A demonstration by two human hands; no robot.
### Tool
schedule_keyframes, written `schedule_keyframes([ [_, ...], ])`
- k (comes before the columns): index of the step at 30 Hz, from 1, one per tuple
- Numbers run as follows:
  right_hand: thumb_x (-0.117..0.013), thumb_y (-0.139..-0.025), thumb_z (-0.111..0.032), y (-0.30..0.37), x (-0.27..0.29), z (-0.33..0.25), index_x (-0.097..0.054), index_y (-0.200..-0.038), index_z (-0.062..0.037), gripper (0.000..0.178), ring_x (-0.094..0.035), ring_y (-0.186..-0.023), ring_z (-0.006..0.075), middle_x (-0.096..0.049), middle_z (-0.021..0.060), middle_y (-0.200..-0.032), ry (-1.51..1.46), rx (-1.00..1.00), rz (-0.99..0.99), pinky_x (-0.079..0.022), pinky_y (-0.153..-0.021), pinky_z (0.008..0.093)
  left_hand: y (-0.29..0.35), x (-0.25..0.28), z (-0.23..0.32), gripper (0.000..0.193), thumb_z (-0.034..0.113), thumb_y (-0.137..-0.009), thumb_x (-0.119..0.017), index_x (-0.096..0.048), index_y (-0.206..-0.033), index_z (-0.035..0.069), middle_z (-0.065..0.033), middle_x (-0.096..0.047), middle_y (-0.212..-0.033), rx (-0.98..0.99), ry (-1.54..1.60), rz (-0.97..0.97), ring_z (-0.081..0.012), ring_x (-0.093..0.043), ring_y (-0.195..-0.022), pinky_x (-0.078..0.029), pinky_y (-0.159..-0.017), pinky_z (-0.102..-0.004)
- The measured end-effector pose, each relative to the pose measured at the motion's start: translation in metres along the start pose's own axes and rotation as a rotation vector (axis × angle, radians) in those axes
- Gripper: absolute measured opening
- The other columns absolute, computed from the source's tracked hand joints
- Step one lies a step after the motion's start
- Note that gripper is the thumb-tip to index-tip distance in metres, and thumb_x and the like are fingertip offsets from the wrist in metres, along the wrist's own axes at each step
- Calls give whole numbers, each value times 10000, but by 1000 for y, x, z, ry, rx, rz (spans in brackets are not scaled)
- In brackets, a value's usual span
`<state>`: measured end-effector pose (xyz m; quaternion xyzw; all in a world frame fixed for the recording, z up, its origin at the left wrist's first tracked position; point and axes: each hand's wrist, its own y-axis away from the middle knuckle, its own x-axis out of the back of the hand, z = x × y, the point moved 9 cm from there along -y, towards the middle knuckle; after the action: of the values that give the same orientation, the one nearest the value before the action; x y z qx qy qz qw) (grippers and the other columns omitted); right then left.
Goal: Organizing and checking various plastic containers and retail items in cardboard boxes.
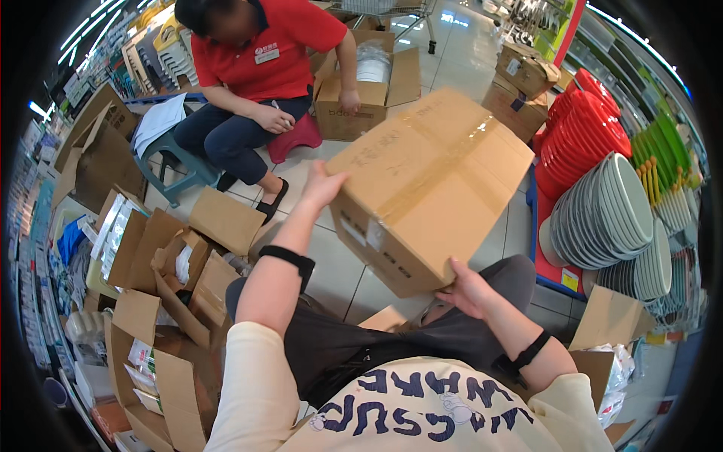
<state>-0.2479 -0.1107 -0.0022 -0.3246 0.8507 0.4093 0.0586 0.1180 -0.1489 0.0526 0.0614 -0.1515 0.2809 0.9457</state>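
A large brown cardboard box (459,177), its top seam sealed with tape, is held tilted above the floor in front of my knees. My left hand (324,186) grips its left edge near the upper corner, with the thumb on top. At the near right corner, my right hand (467,288) clasps the lower edge, its thumb against the side and the other fingers partly hidden under the box. Dark handwriting marks the top, and a pale label (374,235) is on the near side.
Opened cartons (162,369) with packaged goods crowd my left. A co-worker in a red shirt (263,53) sits ahead on a stool, beside an open box (350,119). Stacked red basins (584,135) and grey-white basins (599,215) stand on a low display at right. Another open carton (606,320) is near my right elbow.
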Motion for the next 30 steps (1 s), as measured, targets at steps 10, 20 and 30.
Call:
schedule_keyframes([
  [10, -415, -1014, -490, -24, -45, -7, -263, -1500, -110, 635, -416, -1304, 325, -398, 125, -1455, 90, 133, 90, -375, -1056, 482, 52, 114, -52, 748, 429, -718, -786, -517, -1261, -9, -232, -586, -1248, -195, -271, 220, -343, -571, -1175, -449, -990, -386],
  [20, -359, -1012, -530, -18, -38, -15, -263, -1506, -97, 664, -398, -1300, 431, -279, 114, -1529, 268, 213, 161, -363, -1052, 473, 64, 105, -52, 879, 499, -776, -737, -387, -1428, 26, -210, -553, -1343, -187, -317, 356, -339, -538, -1243, -442, -1027, -408],
  [30, -364, -1007, -548, -16, -30, -25, -242, -1517, -95, 693, -393, -1329, 415, -250, 115, -1556, 332, 224, 157, -370, -1062, 457, 53, 95, -48, 789, 451, -859, -693, -386, -1426, -4, -213, -537, -1356, -121, -117, 195, -296, -520, -1262, -434, -1021, -387],
])
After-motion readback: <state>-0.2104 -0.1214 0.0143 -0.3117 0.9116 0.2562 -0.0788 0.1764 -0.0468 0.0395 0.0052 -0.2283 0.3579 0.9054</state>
